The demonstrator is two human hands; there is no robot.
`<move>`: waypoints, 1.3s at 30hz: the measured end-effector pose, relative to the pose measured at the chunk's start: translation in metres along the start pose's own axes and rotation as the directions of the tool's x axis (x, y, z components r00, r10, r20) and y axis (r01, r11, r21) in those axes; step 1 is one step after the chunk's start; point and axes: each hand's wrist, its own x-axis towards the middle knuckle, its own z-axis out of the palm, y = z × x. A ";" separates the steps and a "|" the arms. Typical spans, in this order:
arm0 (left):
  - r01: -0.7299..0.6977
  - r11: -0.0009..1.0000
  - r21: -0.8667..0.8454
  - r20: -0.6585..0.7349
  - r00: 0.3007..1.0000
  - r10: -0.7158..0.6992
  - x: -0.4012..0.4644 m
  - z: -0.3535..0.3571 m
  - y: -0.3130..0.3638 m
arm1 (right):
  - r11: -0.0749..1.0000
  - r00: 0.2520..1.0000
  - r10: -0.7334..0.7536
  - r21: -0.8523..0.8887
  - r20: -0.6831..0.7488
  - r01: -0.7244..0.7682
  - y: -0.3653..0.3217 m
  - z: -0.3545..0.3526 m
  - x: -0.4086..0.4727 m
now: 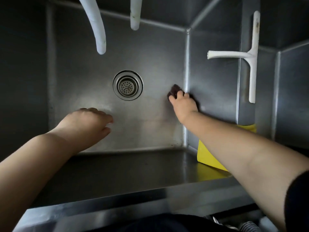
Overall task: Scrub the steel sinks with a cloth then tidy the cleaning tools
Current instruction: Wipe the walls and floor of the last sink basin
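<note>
I look down into a deep steel sink [147, 128] with a round drain strainer [127, 85] in the middle of its floor. My right hand [183, 104] grips a dark scrubbing pad [175, 89] and holds it against the floor where it meets the right wall. My left hand [87, 123] hovers low over the front left of the floor, fingers loosely extended toward the right, holding nothing. A yellow cloth [207, 156] hangs over the divider at the sink's front right corner, partly hidden by my right forearm.
Two white hoses [98, 29] [135, 14] hang down from above the sink's back. A white squeegee [250, 56] lies on the divider [244, 97] between this sink and a second basin [292, 97] to the right. The steel front rim [117, 201] runs below my arms.
</note>
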 end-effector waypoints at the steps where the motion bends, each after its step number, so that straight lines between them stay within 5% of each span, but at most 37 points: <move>1: 0.005 1.000 -0.008 0.005 1.000 -0.005 0.000 -0.001 -0.001 | 1.000 1.000 -0.012 -0.008 0.023 0.012 -0.006 0.006 -0.008; 6: 0.009 1.000 -0.018 -0.045 0.999 -0.010 -0.004 -0.008 -0.009 | 0.995 0.962 -0.099 0.037 0.256 0.092 -0.033 0.040 -0.062; 13: 0.004 0.998 -0.057 -0.079 0.997 -0.009 -0.012 -0.006 -0.022 | 0.953 0.896 -0.059 0.293 0.440 -0.081 -0.033 0.039 -0.078; 24: 0.000 1.000 -0.010 -0.063 0.998 -0.001 -0.017 0.000 -0.032 | 0.635 0.973 -0.070 0.762 0.221 -0.128 -0.103 -0.002 -0.057; 28: -0.006 1.000 -0.009 -0.059 0.998 0.005 -0.018 0.001 -0.027 | 0.706 0.987 0.159 0.698 0.012 -0.122 -0.054 -0.024 -0.030; 31: -0.003 1.000 -0.009 -0.039 0.999 0.003 -0.015 0.002 -0.020 | 0.885 0.958 0.213 0.453 -0.193 -0.105 -0.004 -0.030 -0.010; 34: -0.003 1.000 -0.007 -0.015 1.000 0.003 -0.012 0.007 -0.012 | 0.969 0.987 0.132 0.222 -0.089 -0.110 0.022 -0.026 0.007; 37: -0.013 1.000 0.002 -0.015 1.000 0.013 -0.010 0.012 -0.009 | 0.979 0.996 0.045 0.193 0.071 -0.058 0.026 -0.015 0.020; 39: -0.015 1.000 0.010 -0.011 1.000 0.015 -0.009 0.015 -0.009 | 0.974 0.997 0.057 0.218 0.047 -0.065 0.023 -0.011 0.024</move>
